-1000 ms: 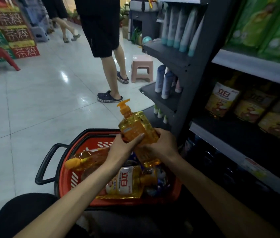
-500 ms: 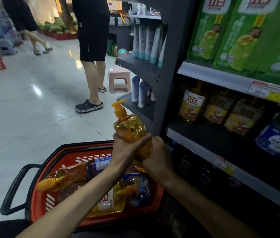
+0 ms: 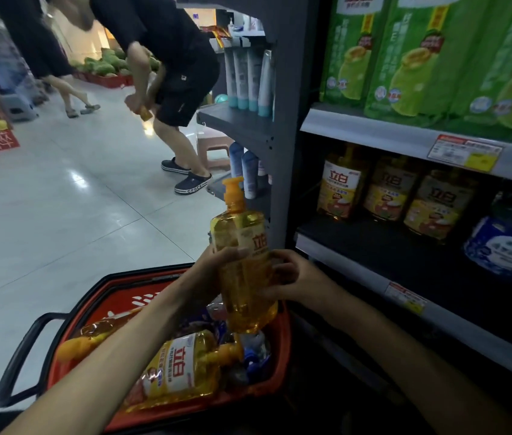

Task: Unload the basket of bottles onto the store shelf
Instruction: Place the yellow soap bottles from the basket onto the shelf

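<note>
Held bottle: an amber pump bottle (image 3: 242,262) with an orange pump top, nearly upright, in the air over the basket's 1 o'clock corner, near the frame's centre
Left hand: the left hand (image 3: 213,271) grips the bottle from 9 o'clock, with its fingers curled across the label
Right hand: the right hand (image 3: 295,281) grips the same bottle from 3 o'clock, with its fingers curled round the side
Basket: a red basket (image 3: 279,350) with a black handle (image 3: 16,365), at 7 o'clock in the frame, below both hands
Basket contents: a matching basket bottle (image 3: 179,368) lies on its side with its pump toward 3 o'clock; blue-labelled items beside the pump are too dark to identify
Shelf: the dark store shelf (image 3: 405,255) is at 3 o'clock of the held bottle
Shelved bottles: a row of amber shelved bottles (image 3: 339,189) stands at the back, at 2 o'clock
Blue pack: a blue pack (image 3: 505,249) is just beside the row, at its 3 o'clock end
Green packs: tall green packs (image 3: 421,58) stand on the shelf above, at 1 o'clock
Bystander: a bystander (image 3: 173,58) in black bends over at 11 o'clock, on the pale tiled floor (image 3: 60,215)
</note>
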Motion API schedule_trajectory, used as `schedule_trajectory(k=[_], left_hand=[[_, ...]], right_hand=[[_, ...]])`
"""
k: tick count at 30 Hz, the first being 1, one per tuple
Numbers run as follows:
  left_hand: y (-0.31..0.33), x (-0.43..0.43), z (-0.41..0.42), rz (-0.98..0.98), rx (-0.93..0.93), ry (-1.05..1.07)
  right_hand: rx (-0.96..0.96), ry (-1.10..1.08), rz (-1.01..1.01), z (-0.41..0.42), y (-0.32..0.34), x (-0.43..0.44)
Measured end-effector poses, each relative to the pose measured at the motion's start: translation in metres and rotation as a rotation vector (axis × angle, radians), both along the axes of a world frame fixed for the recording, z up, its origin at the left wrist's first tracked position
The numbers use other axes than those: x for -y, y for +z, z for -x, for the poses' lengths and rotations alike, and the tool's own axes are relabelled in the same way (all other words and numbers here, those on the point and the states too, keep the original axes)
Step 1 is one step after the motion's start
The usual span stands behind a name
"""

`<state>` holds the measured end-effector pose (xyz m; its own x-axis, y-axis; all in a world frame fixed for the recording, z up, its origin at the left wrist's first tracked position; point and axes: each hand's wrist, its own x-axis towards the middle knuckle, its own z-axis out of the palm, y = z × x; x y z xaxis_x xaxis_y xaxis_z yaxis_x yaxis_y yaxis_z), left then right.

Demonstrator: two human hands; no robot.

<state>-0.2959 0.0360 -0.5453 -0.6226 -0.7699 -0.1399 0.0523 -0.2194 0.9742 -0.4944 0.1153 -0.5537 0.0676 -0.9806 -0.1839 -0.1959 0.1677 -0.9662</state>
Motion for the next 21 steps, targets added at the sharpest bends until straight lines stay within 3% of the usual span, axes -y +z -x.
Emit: schedule_trajectory(k=[8,14,21], left_hand=[[0.009,0.011,0.033,-0.013,0.125,-0.104],[0.033,0.014,0.076,0.194,0.292,-0.172],[0.030,0.010,0.118,0.642,0.421,-0.129]], right_hand=[[0.247,-0.019,-0.018,0.016,-0.010,0.001],[0.288,-0.239,0.028,0.036,-0.026,-0.007],[0.208,-0.644,0.166,0.065,-0.035,-0.011]])
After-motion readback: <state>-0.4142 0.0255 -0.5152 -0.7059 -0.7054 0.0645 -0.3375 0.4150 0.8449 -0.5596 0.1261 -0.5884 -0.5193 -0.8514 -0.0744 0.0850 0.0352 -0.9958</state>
